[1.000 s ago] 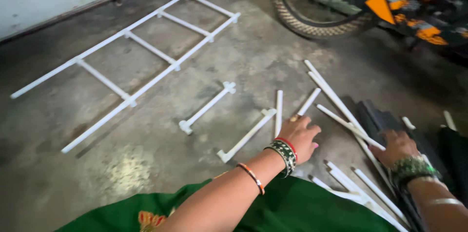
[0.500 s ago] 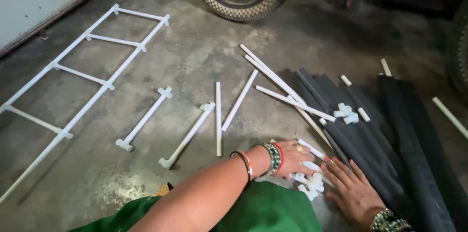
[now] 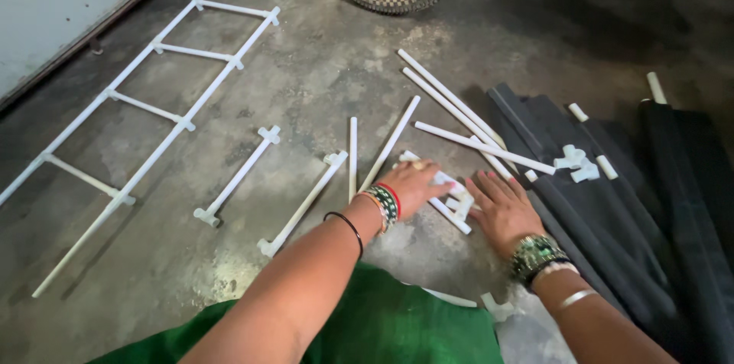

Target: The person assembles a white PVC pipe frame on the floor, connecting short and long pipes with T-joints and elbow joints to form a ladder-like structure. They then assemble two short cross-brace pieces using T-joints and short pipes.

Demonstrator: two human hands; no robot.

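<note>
White tubes (image 3: 451,102) litter grey concrete floor (image 3: 321,81).

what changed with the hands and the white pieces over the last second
The left hand left the loose tubes and now rests on a small pile of short white pieces on the floor. The right hand came off the black bundle and lies flat beside that pile. Neither hand's grip visibly closes on a piece. The ladder-like frame and the two tubes with end fittings lie as before.
</note>
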